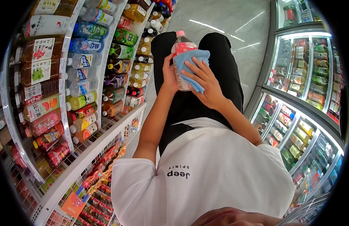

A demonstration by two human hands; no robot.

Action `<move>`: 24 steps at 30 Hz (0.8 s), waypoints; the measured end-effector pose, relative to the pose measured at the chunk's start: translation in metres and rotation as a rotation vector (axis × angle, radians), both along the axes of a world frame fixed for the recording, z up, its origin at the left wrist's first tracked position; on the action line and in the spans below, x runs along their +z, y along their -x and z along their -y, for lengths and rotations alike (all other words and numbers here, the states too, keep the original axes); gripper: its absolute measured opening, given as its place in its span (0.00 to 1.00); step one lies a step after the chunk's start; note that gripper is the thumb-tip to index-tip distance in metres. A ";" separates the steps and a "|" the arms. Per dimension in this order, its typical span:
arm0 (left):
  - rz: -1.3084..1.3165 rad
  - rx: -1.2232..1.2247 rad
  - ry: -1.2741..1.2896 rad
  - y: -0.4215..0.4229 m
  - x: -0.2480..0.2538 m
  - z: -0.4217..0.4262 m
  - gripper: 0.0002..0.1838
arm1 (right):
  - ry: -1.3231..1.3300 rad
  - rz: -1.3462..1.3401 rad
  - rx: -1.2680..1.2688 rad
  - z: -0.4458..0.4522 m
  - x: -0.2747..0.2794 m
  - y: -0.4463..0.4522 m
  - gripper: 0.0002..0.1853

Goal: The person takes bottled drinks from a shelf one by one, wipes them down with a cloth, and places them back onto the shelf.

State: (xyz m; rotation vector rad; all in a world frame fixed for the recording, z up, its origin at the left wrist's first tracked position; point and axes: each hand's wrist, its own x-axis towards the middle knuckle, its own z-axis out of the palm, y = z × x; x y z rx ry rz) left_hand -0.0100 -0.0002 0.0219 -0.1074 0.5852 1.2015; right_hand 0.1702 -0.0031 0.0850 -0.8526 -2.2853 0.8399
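A clear plastic bottle with a pink cap and a red-and-white label (184,46) is held upright over my lap. My left hand (169,74) wraps round one side and the lower part of the bottle. On the other side, my right hand (207,81) presses a light blue cloth (197,56) flat against the bottle, its fingers spread over the cloth. The cloth covers much of the label and hangs down past the bottle's middle.
Shelves of drink bottles (82,60) stand on the left, with a white wire rack (118,132) of packaged goods below them. Glass-door coolers (302,71) full of drinks line the right. Grey shiny floor (234,22) lies beyond my knees.
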 end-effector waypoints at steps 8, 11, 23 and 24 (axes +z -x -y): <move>-0.115 -0.037 -0.049 -0.006 -0.014 -0.001 0.30 | 0.091 -0.105 -0.010 0.012 0.005 -0.019 0.24; -0.100 -0.045 -0.073 0.000 -0.010 0.002 0.30 | 0.174 -0.200 -0.028 0.011 0.007 -0.011 0.23; -0.223 -0.109 -0.168 -0.009 0.006 -0.002 0.41 | -0.050 -0.059 -0.058 -0.034 0.008 0.007 0.22; -0.264 -0.115 -0.181 -0.011 0.004 0.000 0.40 | -0.088 -0.023 -0.052 -0.039 0.008 0.009 0.22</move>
